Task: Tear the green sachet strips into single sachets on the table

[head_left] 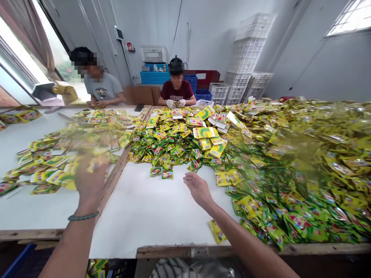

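Pale grey walls [208, 31] all round, with daylight coming in from a big window [17, 69] at upper left and a small barred one [350, 17] at upper right. White crates [249, 50] are stacked high against the back wall, blue bins [155, 76] beside them. White-topped counter [145, 212] with worn wooden edging.

Honestly nothing readable here. The yellow-green sachets [185, 143] piled across the far half of the table [150, 216] have red and white print on them, but it's way too small and blurry to make out. The maroon shirt [177, 92] of the person at the far edge has lettering on the chest, also unreadable.
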### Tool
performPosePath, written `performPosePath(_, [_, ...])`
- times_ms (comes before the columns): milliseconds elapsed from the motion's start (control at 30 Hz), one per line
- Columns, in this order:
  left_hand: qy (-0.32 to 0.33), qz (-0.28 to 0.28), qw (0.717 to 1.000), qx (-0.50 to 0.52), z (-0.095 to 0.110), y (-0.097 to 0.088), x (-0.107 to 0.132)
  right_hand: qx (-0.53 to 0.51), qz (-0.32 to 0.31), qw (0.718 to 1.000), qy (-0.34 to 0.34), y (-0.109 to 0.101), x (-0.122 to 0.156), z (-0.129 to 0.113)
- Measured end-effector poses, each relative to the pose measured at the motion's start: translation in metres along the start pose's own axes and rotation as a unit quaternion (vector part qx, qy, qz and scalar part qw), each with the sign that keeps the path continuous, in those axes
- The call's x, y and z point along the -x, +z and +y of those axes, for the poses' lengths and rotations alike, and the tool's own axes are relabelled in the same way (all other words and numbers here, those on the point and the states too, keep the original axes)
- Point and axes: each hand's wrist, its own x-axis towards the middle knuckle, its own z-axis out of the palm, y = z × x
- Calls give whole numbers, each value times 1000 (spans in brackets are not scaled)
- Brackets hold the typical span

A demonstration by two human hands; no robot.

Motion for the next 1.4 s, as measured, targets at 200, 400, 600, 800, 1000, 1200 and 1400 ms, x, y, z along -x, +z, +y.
performPosePath(200, [112,-178,974,-86,9,64,4,199,-31,973,-115,35,-69,-3])
performPosePath(400, [244,-331,907,-89,14,142,46,382,-162,900,-134,73,-112,3])
performPosePath(600, [265,-403,869,-106,13,155,72,366,-203,893,-165,39,-81,35])
performPosePath(800, [247,-473,842,-84,18,132,118,278,-54,959,-26,-15,-33,35])
performPosePath(1000, [48,-480,871,92,45,96,151,147,-59,985,64,-36,7,7])
performPosePath(1200, [-181,-549,752,316,73,79,189,3,-80,994,72,-34,38,6])
performPosePath(1400, [-272,-496,744,356,72,71,209,-87,-56,988,113,-36,52,13])
